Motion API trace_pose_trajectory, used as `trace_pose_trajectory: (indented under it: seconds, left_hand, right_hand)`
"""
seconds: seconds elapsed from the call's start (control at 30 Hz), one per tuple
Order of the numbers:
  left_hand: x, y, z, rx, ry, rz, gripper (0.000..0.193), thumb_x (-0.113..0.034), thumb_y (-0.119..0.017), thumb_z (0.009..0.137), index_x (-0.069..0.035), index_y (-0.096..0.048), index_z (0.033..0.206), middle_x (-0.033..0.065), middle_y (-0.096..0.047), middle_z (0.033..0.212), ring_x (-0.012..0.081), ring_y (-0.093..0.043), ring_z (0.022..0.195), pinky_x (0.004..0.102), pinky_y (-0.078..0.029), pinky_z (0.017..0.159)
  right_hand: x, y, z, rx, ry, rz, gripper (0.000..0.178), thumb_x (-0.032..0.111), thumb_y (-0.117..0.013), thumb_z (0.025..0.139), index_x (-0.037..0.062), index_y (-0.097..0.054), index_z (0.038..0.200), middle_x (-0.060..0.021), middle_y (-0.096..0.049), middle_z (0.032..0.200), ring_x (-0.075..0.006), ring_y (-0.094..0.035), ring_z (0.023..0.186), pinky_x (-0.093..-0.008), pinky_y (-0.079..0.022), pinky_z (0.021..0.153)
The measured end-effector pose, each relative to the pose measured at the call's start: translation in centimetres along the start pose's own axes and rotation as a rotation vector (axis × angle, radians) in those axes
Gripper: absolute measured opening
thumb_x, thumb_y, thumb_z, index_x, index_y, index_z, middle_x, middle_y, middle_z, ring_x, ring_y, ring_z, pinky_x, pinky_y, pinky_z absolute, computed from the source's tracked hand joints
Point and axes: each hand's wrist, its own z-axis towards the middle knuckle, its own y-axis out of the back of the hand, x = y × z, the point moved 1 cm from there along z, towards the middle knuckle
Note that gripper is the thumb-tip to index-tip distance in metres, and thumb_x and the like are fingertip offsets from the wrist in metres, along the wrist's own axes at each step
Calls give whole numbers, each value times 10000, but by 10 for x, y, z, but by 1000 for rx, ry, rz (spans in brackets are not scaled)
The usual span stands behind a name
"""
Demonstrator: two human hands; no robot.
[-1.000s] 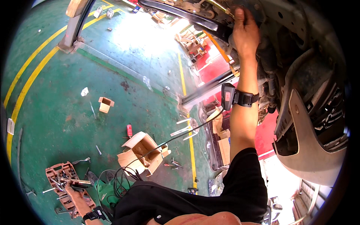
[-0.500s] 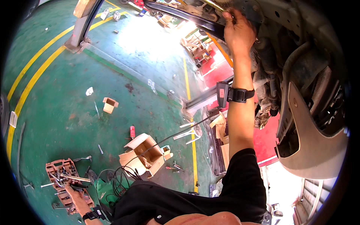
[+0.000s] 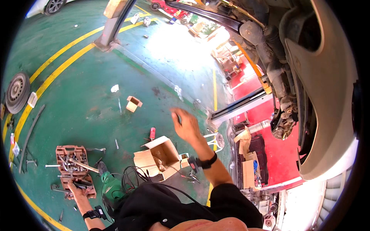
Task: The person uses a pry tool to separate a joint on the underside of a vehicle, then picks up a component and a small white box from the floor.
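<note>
My left hand [image 3: 78, 190] is at lower left, its fingers closed round a dark, slim tool [image 3: 83, 184] whose kind I cannot make out. Beneath it is an opened reddish-brown tool case [image 3: 89, 153], filled with metal tools. A long light-coloured handle [image 3: 88, 166] lies slantwise across the case. My right hand [image 3: 187, 126] hangs in mid-air over the green floor, fingers loosely bent and the thumb apart, with nothing visible in it. At upper right is the raised vehicle's underside [image 3: 252, 32], away from that hand.
An opened cardboard box [image 3: 145, 162] stands below my right hand, beside a red can [image 3: 152, 133]. Black cable [image 3: 129, 175] loops near my body. The vehicle's pale bumper [image 3: 327, 96] overhangs the right side. A lift post [image 3: 110, 30] rises at upper left; a wheel [image 3: 17, 92] lies far left.
My right hand has come off the vehicle's underside and dropped down and left. My left hand stays at the tool case. The whole view has shifted, showing more floor at left.
</note>
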Motion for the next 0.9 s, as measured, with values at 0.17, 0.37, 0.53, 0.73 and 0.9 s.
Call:
trace_pose_trajectory:
  seconds: [0.17, 0.37, 0.53, 0.73, 0.9]
  left_hand:
    - [15, 43, -28, -27, 37, 89, 123, -147, -526, 756, -73, -456, 687, 21, -470, 550, 183, -492, 467, 314, -473, 457]
    - [55, 50, -101, -15, 189, 258, 148, -173, -520, 732, -102, -462, 615, 14, -499, 555, 152, -483, 466, 301, -450, 447]
    - [65, 47, -108, -45, 179, 474, 102, -178, -516, 746, -107, -481, 680, 15, -498, 592, 157, -495, 500, 326, -454, 470]
    - [89, -28, -135, 47, 176, 633, 77, -169, -518, 753, -100, -491, 733, 21, -499, 626, 160, -494, 505, 334, -452, 472]
    - [117, -60, -102, 125, 183, 753, 159, -147, -442, 825, -110, -419, 673, -4, -445, 505, 144, -462, 450, 308, -436, 468]
  right_hand:
    - [-76, -5, -149, 48, -283, 18, 210, 198, -572, 891, 29, -636, 996, -191, -651, 855, -355, -644, 784, -380, -500, 657]
    - [-121, 7, -316, 79, -654, 183, 236, 207, -558, 881, 19, -629, 1004, -197, -660, 870, -348, -651, 830, -412, -503, 713]
    - [-128, 46, -390, -1, -863, 191, 263, 229, -562, 880, 17, -627, 1021, -191, -664, 850, -343, -654, 813, -416, -507, 713]
    - [-141, 93, -436, -198, -942, 73, 229, 191, -569, 881, 10, -634, 1007, -171, -646, 740, -231, -641, 659, -345, -491, 630]
    - [-160, 143, -439, -397, -873, 111, 208, 147, -576, 872, -3, -620, 1009, -197, -660, 844, -300, -661, 758, -360, -512, 681]
